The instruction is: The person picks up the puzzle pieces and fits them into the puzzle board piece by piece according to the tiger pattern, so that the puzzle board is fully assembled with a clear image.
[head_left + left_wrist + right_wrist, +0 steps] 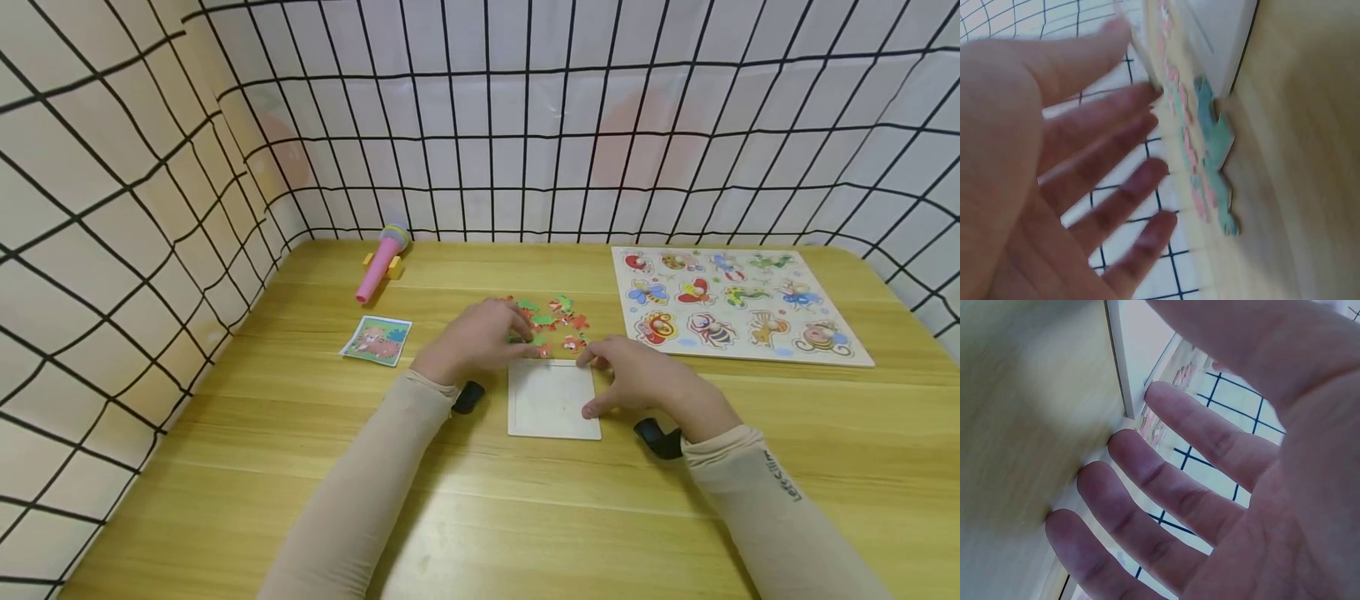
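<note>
A white square board (553, 400) lies on the table, with red and green puzzle pieces (558, 321) spread just beyond its far edge. At the board's far left corner is my left hand (486, 337). Its thumb and index finger pinch a thin puzzle piece (1139, 53), seen edge-on and blurred in the left wrist view. A green piece (1217, 156) lies on the wood near those fingers. My right hand (648, 379) touches the board's right side, thumb on the near part and index finger at the far corner; its fingers are fairly straight (1179, 487).
A pink toy microphone (384, 262) rests at the back left on yellow blocks (395, 268). Nearer stands a small picture card (377, 341), lying flat. An insect puzzle board (738, 304) occupies the back right. Black grid netting (525, 137) borders the table.
</note>
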{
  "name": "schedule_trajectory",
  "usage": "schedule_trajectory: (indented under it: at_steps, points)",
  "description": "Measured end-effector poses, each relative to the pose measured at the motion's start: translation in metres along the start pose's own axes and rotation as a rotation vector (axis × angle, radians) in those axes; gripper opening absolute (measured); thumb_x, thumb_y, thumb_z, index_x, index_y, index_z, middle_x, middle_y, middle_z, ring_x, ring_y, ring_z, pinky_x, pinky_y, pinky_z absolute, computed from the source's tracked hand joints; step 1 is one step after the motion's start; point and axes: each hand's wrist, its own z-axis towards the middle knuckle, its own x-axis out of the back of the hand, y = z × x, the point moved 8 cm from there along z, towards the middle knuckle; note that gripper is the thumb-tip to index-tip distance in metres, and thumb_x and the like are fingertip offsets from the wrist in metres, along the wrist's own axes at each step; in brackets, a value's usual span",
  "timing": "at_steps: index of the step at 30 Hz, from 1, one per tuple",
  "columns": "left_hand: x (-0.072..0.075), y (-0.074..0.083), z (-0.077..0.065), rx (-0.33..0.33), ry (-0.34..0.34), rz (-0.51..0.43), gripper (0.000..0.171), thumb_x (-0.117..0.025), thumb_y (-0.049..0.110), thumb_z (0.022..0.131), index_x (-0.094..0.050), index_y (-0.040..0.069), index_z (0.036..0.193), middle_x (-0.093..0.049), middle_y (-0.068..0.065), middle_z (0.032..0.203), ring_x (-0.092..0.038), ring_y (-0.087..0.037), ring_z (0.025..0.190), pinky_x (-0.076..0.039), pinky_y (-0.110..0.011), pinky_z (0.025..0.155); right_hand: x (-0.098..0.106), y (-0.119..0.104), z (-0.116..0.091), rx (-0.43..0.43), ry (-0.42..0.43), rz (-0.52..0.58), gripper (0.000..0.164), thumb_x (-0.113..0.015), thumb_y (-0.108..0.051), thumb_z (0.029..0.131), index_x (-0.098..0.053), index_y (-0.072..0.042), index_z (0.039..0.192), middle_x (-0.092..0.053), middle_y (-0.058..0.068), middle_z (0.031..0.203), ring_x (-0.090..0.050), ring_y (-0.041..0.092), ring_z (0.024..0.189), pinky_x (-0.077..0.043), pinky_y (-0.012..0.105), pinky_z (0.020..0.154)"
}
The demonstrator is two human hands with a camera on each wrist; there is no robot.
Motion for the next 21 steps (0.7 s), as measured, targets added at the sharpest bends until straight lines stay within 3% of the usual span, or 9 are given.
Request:
schedule_trajectory:
  at_steps: [5,12,21]
  points:
    - [-0.001,0.001,-0.001,-0.057,-0.052,-0.039,0.031,-0.074,0.038,0.093,-0.080,0.011,0.108,-0.070,0.000,0.119,-0.058,-0.013,0.117,-0.041,-0.028,0.104,0.000,0.001,0.000,0.000,0.000,0.004,0.064,-0.090,-0.038,0.075,-0.064,-0.006,0.124,-0.059,0.020,0.123,-0.054,0.037,0.116,-0.042,0.056,0.099]
    - [-0.005,0.004,-0.008,-0.132,-0.096,-0.068,0.025,-0.079,0.035,0.089,-0.080,0.012,0.100,-0.070,0.004,0.106,-0.061,-0.009,0.100,-0.047,-0.024,0.091,0.000,0.002,0.000,-0.003,0.005,0.007,0.065,-0.091,-0.038,0.074,-0.064,-0.006,0.124,-0.059,0.019,0.123,-0.054,0.037,0.116,-0.041,0.056,0.100]
    - [-0.012,0.000,-0.022,-0.145,-0.099,-0.046,0.024,-0.081,0.034,0.086,-0.079,0.014,0.099,-0.066,0.006,0.100,-0.058,-0.007,0.090,-0.047,-0.023,0.082,0.000,0.002,-0.001,0.002,0.016,0.003,0.064,-0.092,-0.037,0.073,-0.065,-0.006,0.122,-0.059,0.018,0.121,-0.054,0.035,0.114,-0.041,0.055,0.100]
